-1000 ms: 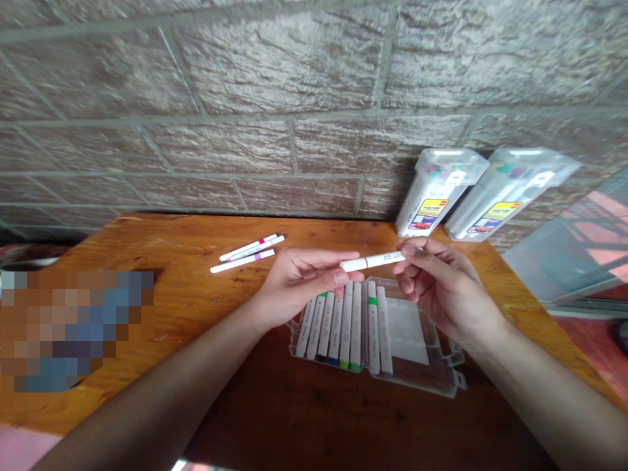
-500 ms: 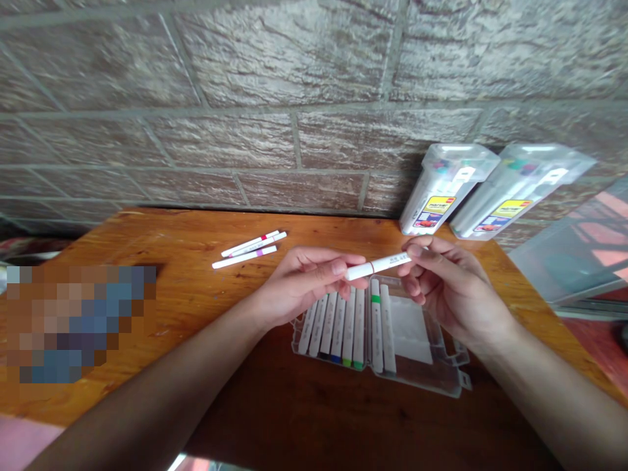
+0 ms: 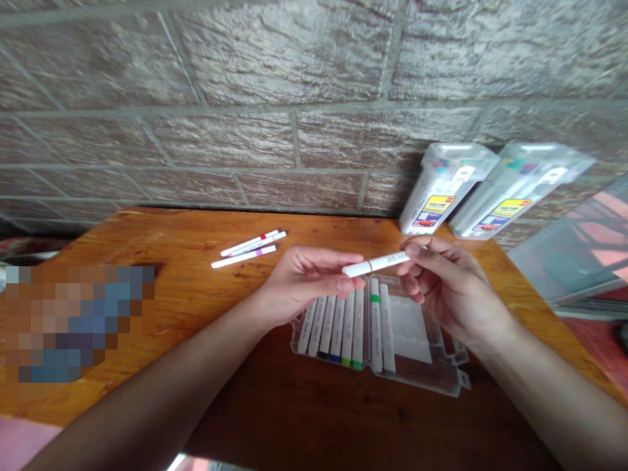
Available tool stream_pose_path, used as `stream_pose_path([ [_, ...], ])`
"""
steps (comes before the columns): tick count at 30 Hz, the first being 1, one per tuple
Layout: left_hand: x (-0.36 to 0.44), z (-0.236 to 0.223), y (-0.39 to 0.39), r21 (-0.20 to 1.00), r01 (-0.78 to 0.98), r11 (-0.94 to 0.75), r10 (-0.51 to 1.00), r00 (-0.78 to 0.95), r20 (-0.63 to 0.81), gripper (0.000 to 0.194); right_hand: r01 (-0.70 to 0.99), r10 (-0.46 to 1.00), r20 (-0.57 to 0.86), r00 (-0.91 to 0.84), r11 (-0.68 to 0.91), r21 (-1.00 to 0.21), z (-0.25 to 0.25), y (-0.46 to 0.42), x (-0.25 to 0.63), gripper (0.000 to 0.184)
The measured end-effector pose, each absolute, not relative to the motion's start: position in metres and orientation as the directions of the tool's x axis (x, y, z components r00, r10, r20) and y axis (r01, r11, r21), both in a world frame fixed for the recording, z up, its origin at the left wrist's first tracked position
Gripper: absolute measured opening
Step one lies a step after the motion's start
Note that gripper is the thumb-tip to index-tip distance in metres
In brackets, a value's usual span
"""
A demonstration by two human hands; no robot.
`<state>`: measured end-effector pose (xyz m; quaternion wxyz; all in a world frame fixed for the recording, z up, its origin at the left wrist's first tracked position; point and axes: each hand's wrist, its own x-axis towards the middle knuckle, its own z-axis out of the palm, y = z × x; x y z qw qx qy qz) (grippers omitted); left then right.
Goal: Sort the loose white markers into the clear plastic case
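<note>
A white marker [image 3: 375,264] with a thin brown band is held level between my two hands, above an open clear plastic case. My right hand [image 3: 444,271] pinches its right end between thumb and fingers. At the marker's left end, my left hand [image 3: 309,278] is closed around the tip, with the thumb just below it and the fingers behind. Below, the clear case [image 3: 417,379] lies open with a row of white markers [image 3: 336,327] in its left half. Two more markers [image 3: 381,327], one green-banded, lie in its right half beside a white paper [image 3: 411,330].
Three white markers [image 3: 250,248] with coloured bands lie at the back left of the wooden table [image 3: 161,242]. Two clear marker boxes [image 3: 436,190] with yellow labels stand against the brick wall [image 3: 265,140] at the back right. A blurred-out patch covers the table's left side.
My left thumb has slid down from the marker's end to just below it, so more of the tip shows. My right hand and the marker have barely moved.
</note>
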<state>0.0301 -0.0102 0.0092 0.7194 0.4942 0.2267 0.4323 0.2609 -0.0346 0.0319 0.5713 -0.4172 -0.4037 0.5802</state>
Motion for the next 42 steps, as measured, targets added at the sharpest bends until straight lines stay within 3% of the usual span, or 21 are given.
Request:
stream_pose_path([
  [12,0.0315,0.0082,-0.0086,0.931,-0.356,0.083,0.865,0.489,0.110,0.032,-0.329,1.000,-0.004,-0.003,-0.004,-0.944,0.0305,-0.0358,0.2617,0.023],
  [23,0.0366,0.0087,-0.0065,0.893,-0.411,0.186,0.922,0.387,-0.014,0.027,-0.289,0.998,0.054,0.029,0.060,-0.956,0.0289,-0.0362,0.2600,0.026],
  [42,0.0350,0.0023,-0.0046,0.919,-0.389,0.061,0.925,0.367,0.094,0.023,-0.248,0.997,0.062,0.050,0.072,-0.966,0.0262,-0.0356,0.2629,0.020],
])
